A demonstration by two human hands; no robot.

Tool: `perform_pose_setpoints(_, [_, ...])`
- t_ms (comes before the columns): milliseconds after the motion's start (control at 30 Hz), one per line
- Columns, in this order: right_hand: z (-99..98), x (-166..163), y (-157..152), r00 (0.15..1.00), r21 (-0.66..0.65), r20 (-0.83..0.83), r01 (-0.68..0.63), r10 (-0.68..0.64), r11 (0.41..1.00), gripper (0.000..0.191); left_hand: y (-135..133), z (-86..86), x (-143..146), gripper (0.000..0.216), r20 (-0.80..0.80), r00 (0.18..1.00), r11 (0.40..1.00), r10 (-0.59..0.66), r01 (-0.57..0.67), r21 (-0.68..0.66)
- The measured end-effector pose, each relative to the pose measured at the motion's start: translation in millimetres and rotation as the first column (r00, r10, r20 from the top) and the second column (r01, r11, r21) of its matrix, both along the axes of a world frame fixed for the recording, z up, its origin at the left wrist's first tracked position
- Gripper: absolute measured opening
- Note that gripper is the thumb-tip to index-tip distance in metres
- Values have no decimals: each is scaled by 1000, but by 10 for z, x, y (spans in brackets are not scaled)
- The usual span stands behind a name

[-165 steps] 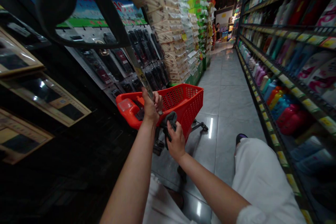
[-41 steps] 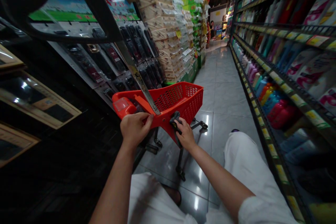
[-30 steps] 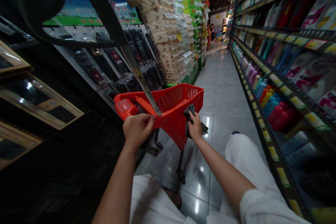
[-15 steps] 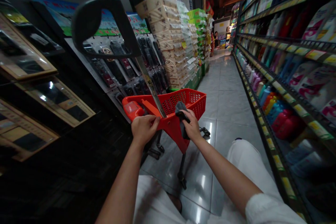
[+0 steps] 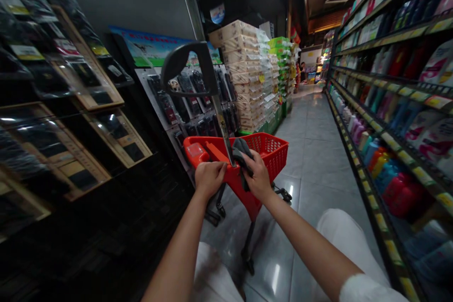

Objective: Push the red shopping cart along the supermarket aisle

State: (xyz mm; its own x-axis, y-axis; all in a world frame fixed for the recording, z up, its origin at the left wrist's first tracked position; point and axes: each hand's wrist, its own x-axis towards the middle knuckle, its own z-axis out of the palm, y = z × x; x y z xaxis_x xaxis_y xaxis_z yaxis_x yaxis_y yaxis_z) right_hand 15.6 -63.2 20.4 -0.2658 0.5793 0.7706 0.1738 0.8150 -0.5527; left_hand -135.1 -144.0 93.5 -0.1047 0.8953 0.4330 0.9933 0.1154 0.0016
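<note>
A red plastic shopping cart (image 5: pixel 244 198) on black wheels stands in front of me. Its metal pole rises to a dark grey loop handle (image 5: pixel 209 68). My left hand (image 5: pixel 209 178) is closed on the cart's near rim, left of the pole's foot. In my right hand (image 5: pixel 257 174) a dark grey cloth (image 5: pixel 241 147) is bunched up, pressed against the rim just right of the pole. The fingertips of that hand are partly hidden by the cloth. The perforated basket side (image 5: pixel 274 151) lies beyond it.
Shelves of bottles (image 5: pixel 396 174) line the right side of the aisle. Stacked wooden-looking boxes (image 5: pixel 244 80) and green cartons (image 5: pixel 281 56) stand ahead on the left. Packaged goods (image 5: pixel 123 137) hang at left. Grey tiled floor (image 5: pixel 311 141) runs down the aisle; a person (image 5: pixel 302 71) is far off.
The view has shifted, so the cart and hands appear further right and lower. My right hand has moved the cloth left along the rim, closer to the pole. My left hand keeps its grip.
</note>
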Motion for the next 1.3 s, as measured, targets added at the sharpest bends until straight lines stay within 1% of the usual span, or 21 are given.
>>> perform_pose_setpoints(100, [-3, -56, 8, 976, 161, 184, 82, -112, 983, 61, -18, -9, -10, 37, -14, 1000, 1000, 4, -4, 13])
perform_pose_setpoints(167, [69, -95, 37, 955, 238, 231, 132, -188, 962, 63, -22, -14, -20, 37, -35, 999, 1000, 17, -17, 2])
perform_pose_setpoints(200, [145, -110, 56, 947, 271, 234, 156, -222, 950, 62, -21, -16, -26, 37, -43, 999, 1000, 18, -18, -7])
perform_pose_setpoints(233, [252, -122, 74, 940, 302, 230, 178, -253, 936, 60, -19, -19, -33, 38, -49, 999, 1000, 16, -17, -13])
perform_pose_setpoints(300, [561, -140, 104, 926, 362, 216, 219, -310, 906, 57, -13, -25, -47, 42, -62, 998, 1000, 11, -12, -18])
perform_pose_setpoints(433, [1354, -177, 113, 887, 431, 187, 311, -421, 847, 55, -1, -46, -75, 54, -83, 997, 1000, 3, -5, -27])
perform_pose_setpoints(467, [1515, -190, 105, 881, 437, 178, 328, -438, 837, 56, 0, -52, -81, 55, -83, 997, 1000, 0, -3, -30])
perform_pose_setpoints(500, [1632, -205, 93, 877, 443, 170, 339, -449, 830, 56, 1, -58, -86, 55, -82, 997, 1000, 0, -2, -27])
perform_pose_setpoints(533, [1696, -220, 81, 875, 447, 164, 345, -455, 825, 56, 0, -62, -91, 55, -81, 997, 1000, 1, -3, -22])
perform_pose_setpoints(567, [1702, -232, 68, 874, 452, 164, 345, -457, 822, 56, -2, -65, -96, 55, -80, 997, 1000, 4, -5, -17])
perform_pose_setpoints(600, [1654, -238, 58, 872, 457, 173, 341, -458, 822, 57, -4, -67, -100, 54, -77, 997, 1000, 9, -10, -11])
perform_pose_setpoints(700, [1317, -200, 46, 862, 471, 255, 285, -438, 835, 56, -15, -63, -115, 53, -55, 998, 1000, 18, -18, 1])
perform_pose_setpoints(767, [1125, -126, 62, 871, 476, 311, 204, -381, 856, 54, -23, -56, -122, 52, -35, 999, 1000, 19, -18, 7])
perform_pose_setpoints(800, [1089, -83, 74, 886, 474, 307, 174, -347, 863, 54, -26, -52, -123, 52, -27, 1000, 1000, 15, -15, 8])
perform_pose_setpoints(833, [1103, -44, 86, 908, 471, 275, 159, -316, 868, 53, -28, -48, -122, 53, -22, 1000, 1000, 12, -11, 9])
perform_pose_setpoints(900, [1265, 5, 100, 949, 469, 148, 179, -277, 865, 55, -28, -43, -115, 54, -19, 1000, 1000, 4, -4, 8])
perform_pose_setpoints(967, [1525, -5, 94, 960, 471, 28, 233, -278, 851, 56, -22, -43, -105, 55, -19, 1000, 1000, 3, -3, 8])
perform_pose_setpoints(1000, [1659, -33, 88, 956, 474, 5, 256, -293, 843, 57, -17, -46, -101, 55, -21, 1000, 1000, 5, -5, 6])
perform_pose_setpoints(1067, [1890, -112, 86, 940, 473, 26, 288, -340, 832, 58, -7, -55, -96, 56, -27, 1000, 1000, 11, -11, 0])
perform_pose_setpoints(1167, [2142, -227, 138, 902, 456, 98, 334, -420, 825, 62, -4, -67, -98, 57, -37, 999, 1000, 9, -9, -2])
perform_pose_setpoints(1300, [2463, -302, 262, 885, 457, 44, 394, -463, 797, 65, -30, -54, -95, 57, -33, 999, 1000, 0, 0, -4])
